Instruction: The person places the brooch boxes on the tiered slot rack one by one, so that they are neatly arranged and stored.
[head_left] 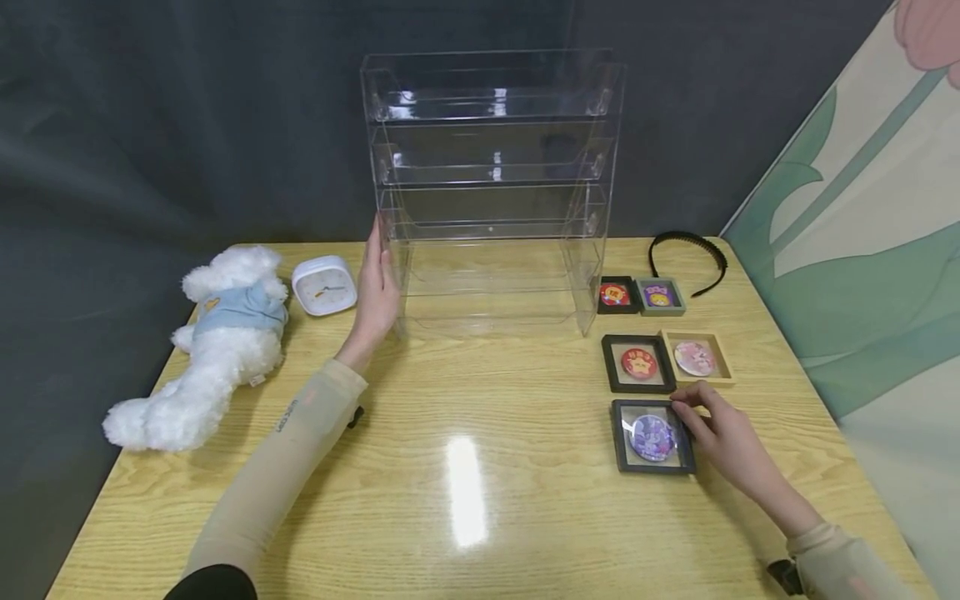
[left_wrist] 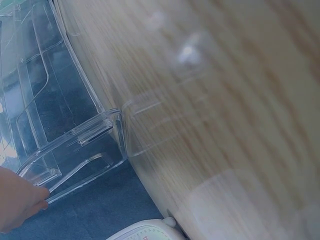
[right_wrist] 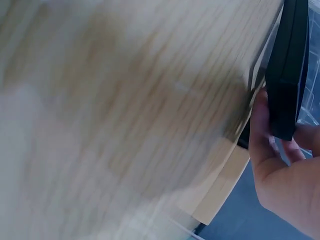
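Braced at one side, pinched at a corner

The left hand (head_left: 378,287) rests straight-fingered against the 8 o'clock edge of the rack (head_left: 491,192), perhaps to steady it. At the table's (head_left: 525,400) 3 o'clock side, the right hand (head_left: 726,429) pinches a frame (head_left: 652,437) by its 1 o'clock corner, leaving its face uncovered. Four other frames (head_left: 638,364) sit paired toward 12 o'clock, probably for easy reach.

A dark cloth (head_left: 225,150) hangs behind and left of a yellowish wood-grain table (head_left: 540,525), while a cream wall covering (head_left: 915,175) printed with a pink flower (head_left: 930,33) and green leaves (head_left: 892,325) lines the right side; a white glare (head_left: 466,492) marks the tabletop.
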